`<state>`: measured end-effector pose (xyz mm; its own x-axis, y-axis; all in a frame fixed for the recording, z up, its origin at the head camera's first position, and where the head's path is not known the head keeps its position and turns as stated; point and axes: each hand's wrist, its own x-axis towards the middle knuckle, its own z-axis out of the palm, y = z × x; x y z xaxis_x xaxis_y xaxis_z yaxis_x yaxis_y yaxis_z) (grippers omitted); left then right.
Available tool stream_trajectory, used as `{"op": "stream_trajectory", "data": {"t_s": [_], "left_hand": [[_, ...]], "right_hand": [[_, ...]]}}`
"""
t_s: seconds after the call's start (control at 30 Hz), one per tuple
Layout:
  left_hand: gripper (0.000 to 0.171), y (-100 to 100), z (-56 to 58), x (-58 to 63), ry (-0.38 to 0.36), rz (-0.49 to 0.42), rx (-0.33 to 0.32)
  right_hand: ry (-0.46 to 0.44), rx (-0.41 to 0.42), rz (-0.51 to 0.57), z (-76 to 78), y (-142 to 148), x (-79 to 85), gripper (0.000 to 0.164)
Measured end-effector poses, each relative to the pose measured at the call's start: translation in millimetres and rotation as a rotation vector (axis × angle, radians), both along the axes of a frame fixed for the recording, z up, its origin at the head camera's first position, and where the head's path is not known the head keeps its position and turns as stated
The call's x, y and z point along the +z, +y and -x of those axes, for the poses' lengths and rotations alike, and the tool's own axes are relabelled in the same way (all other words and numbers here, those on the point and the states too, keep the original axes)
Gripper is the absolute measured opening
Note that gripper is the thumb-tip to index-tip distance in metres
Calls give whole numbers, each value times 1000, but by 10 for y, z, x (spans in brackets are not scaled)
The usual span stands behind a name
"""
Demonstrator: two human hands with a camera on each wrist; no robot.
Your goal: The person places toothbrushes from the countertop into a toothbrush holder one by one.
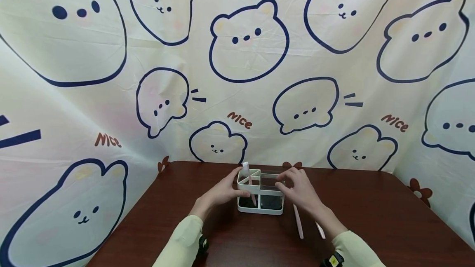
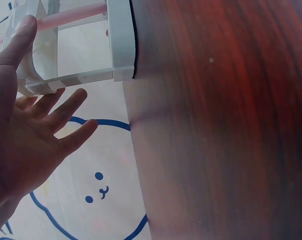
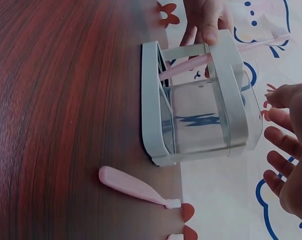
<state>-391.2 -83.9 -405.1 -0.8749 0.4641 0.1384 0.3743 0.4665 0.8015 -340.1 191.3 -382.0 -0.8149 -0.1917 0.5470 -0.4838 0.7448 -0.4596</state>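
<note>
Gripped at the upper left rim by the left hand (image 1: 225,188), a white holder (image 1: 271,192) stands on the brown table (image 1: 167,201), one pink toothbrush (image 3: 190,64) leaning in its left side. Fingers loosely bent, the right hand (image 1: 301,188) hangs unladen just beside the clear cup (image 1: 271,181). From my remote post, I judge loading underway; next likely calls for lifting one of two pale brushes (image 1: 298,222) lying rightward.

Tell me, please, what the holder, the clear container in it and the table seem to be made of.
Holder: probably pale satin plastic; its corners are rounded and evenly coloured.
Clear container: glossy, probably plastic, though glass is possible; things behind show through it.
Table: wood or wood-look laminate, slightly glossy; dark streaks run through the reddish brown.
</note>
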Motion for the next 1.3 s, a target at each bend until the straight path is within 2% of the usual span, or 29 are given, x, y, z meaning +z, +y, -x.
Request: {"op": "stream_trajectory", "data": {"t_s": [0.17, 0.37, 0.7, 0.97, 1.3], "left_hand": [[90, 1, -9, 4, -6, 0, 3], [90, 9, -10, 4, -14, -4, 4], [91, 23, -1, 11, -18, 16, 15], [93, 14, -3, 9, -10, 15, 12], [94, -10, 7, 0, -7, 25, 21]], "right_hand": [[-30, -7, 1, -17, 59, 8, 14], [-20, 4, 4, -48, 134, -24, 16], [-40, -27, -20, -58, 274, -77, 18], [-114, -58, -4, -65, 370, -129, 18], [-190, -56, -13, -79, 489, -152, 22]]}}
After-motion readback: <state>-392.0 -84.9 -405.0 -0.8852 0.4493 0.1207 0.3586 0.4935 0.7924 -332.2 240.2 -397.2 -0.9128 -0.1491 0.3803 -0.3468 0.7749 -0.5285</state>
